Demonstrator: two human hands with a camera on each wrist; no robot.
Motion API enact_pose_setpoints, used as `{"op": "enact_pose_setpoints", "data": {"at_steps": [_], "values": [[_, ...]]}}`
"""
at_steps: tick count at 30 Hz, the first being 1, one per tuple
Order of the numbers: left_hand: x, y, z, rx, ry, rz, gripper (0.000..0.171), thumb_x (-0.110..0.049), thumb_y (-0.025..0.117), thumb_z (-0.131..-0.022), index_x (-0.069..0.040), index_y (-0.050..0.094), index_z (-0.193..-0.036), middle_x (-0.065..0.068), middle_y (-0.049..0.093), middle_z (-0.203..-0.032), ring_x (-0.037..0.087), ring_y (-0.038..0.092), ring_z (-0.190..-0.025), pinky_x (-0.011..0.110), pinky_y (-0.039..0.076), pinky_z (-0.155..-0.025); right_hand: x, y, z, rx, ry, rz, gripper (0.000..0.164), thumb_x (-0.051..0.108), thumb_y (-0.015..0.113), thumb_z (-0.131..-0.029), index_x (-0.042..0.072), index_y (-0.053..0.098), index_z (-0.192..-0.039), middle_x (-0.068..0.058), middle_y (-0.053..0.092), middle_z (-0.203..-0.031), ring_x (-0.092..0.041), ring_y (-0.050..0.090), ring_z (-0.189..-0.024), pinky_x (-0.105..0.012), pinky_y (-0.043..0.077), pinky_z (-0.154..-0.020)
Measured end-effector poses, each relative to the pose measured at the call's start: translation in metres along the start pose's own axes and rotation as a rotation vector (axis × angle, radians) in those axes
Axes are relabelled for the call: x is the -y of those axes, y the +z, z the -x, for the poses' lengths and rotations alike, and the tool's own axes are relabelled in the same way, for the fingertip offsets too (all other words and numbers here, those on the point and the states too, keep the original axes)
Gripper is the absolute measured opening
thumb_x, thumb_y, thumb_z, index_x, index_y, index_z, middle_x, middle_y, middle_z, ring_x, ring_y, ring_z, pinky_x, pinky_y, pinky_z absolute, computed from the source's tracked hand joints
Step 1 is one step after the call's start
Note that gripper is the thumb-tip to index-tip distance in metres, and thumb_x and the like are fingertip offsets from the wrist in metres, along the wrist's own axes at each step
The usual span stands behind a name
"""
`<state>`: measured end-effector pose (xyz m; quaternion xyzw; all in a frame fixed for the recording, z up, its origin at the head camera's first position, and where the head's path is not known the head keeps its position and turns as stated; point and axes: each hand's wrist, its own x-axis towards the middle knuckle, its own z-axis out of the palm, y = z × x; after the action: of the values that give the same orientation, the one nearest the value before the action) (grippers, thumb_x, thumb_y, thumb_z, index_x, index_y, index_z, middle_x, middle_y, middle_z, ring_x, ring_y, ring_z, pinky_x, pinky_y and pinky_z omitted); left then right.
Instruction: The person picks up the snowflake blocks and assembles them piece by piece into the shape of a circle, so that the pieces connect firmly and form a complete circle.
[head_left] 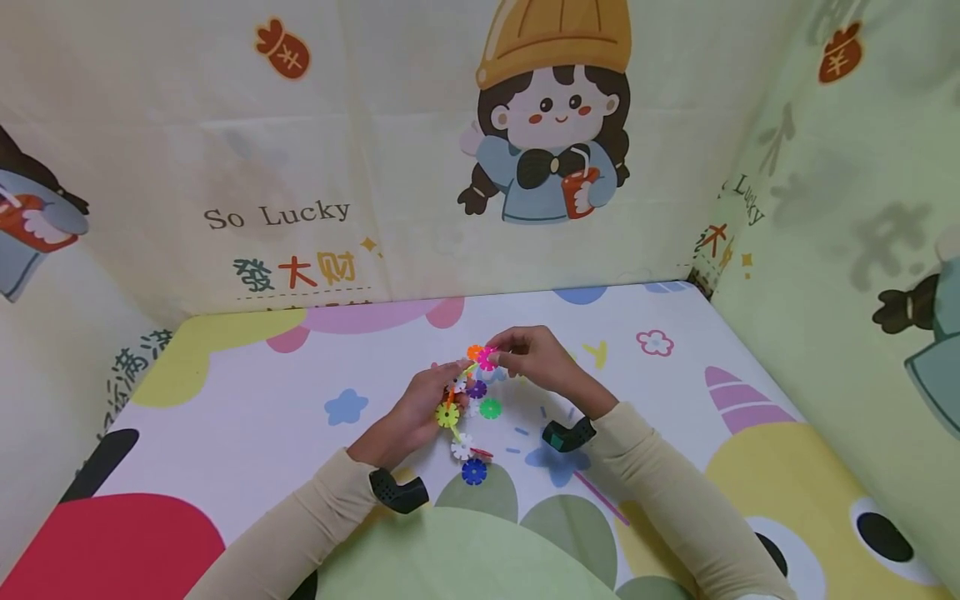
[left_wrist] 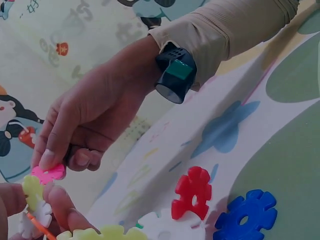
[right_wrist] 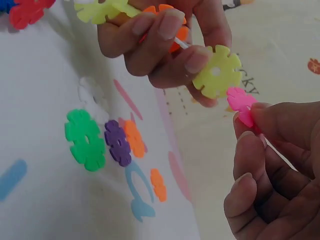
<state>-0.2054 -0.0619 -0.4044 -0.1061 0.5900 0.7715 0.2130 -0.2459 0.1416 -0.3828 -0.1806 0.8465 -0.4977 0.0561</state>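
A pink notched plastic disc (right_wrist: pixel 242 104) is pinched between the thumb and fingers of my right hand (head_left: pixel 536 358). Its edge meets, or nearly meets, a pale yellow disc (right_wrist: pixel 218 71); whether their slots interlock I cannot tell. That yellow disc is at the upper end of a chain of snowflake discs gripped by my left hand (head_left: pixel 411 417). Within the chain are an orange disc (right_wrist: pixel 180 40), another yellow disc (head_left: pixel 447 415) and a white disc (head_left: pixel 462 447). A red disc (left_wrist: pixel 193 194) and a blue disc (left_wrist: pixel 245 217) are at the lower end. Left fingers partly cover the chain.
Loose discs lie on the patterned table beyond the chain: a green disc (right_wrist: pixel 85 140), a purple disc (right_wrist: pixel 118 143), a white disc (right_wrist: pixel 92 97) and two orange ones, including an orange disc (right_wrist: pixel 158 185). A printed cloth wall (head_left: pixel 405 150) borders the table's back and sides.
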Motion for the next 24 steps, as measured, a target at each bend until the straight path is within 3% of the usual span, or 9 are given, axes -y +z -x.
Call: {"op": "enact_pose_setpoints", "data": {"at_steps": [4,11,15,18,24], "values": [[0.0009,-0.0013,0.0008,0.007,0.02,-0.005,0.037,-0.027,0.052,-0.102,-0.01,0.057,-0.135,0.008,0.057,-0.096,0.013,0.051,-0.066,0.02,0.049,-0.065,0.0013,0.0028,-0.0005,0.025,-0.005,-0.013,0.019,0.008,0.067,-0.092,0.005,0.072,-0.11,-0.007,0.068,-0.088,-0.027,0.06,-0.065,-0.046,0.055,-0.067],[-0.0016,-0.0019,0.0003,0.02,0.052,-0.012,0.038,-0.029,0.055,-0.1,-0.003,0.056,-0.128,0.008,0.057,-0.094,0.013,0.049,-0.066,0.019,0.047,-0.063,0.0053,0.0004,0.0035,0.104,-0.025,0.012,0.031,0.007,0.058,-0.095,0.006,0.065,-0.126,-0.015,0.068,-0.078,-0.035,0.062,-0.07,-0.032,0.049,-0.058],[-0.0034,0.0015,0.0002,0.032,0.048,0.041,0.034,-0.027,0.053,-0.101,0.001,0.055,-0.121,0.009,0.056,-0.096,0.011,0.048,-0.065,0.019,0.046,-0.061,0.0082,0.0018,0.0053,0.115,-0.071,-0.045,0.031,-0.002,0.055,-0.096,-0.003,0.061,-0.126,-0.02,0.068,-0.082,-0.038,0.061,-0.07,-0.044,0.054,-0.065],[-0.0031,0.0032,0.0001,0.034,0.046,0.084,0.031,-0.025,0.053,-0.102,0.0,0.055,-0.118,0.009,0.057,-0.094,0.01,0.047,-0.063,0.019,0.046,-0.059,0.0043,0.0043,0.0033,0.114,-0.077,-0.088,0.029,-0.004,0.056,-0.095,-0.006,0.06,-0.124,-0.02,0.068,-0.086,-0.034,0.061,-0.068,-0.056,0.052,-0.073],[0.0004,0.0025,-0.0002,0.032,0.039,0.11,0.035,-0.026,0.052,-0.102,0.0,0.055,-0.124,0.007,0.056,-0.09,0.01,0.045,-0.064,0.019,0.045,-0.059,0.0007,0.0075,0.0015,0.105,-0.059,-0.077,0.025,0.0,0.06,-0.095,-0.002,0.063,-0.12,-0.011,0.068,-0.081,-0.024,0.061,-0.064,-0.045,0.055,-0.07]]}}
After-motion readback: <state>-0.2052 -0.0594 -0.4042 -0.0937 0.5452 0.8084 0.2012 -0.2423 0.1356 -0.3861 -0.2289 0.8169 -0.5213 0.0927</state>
